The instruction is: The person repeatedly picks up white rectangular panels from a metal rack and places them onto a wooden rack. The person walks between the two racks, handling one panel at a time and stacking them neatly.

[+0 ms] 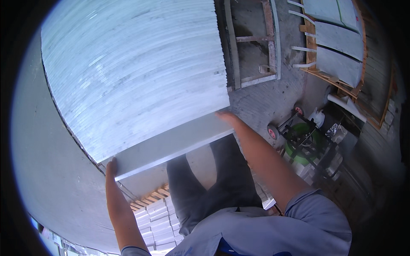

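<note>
A long, narrow, flat grey panel [171,138] lies across in front of my legs, its near edge a pale, bright strip. My left hand [112,167] is closed on its left end. At the other end my right hand [226,118] grips the far right corner, with part of the fingers hidden. Directly beyond the panel spreads a big block of thin whitish sheets [136,77], packed side by side with their edges showing. The panel runs along the near edge of this block; whether it touches the block I cannot tell.
Right of the block lies a wooden frame [255,39]. Wrapped pale slabs [339,40] sit in a wooden crate at the far right. A green and black wheeled machine [303,143] stands on the right. White boxes [157,222] and a slatted pallet [150,197] are at lower left.
</note>
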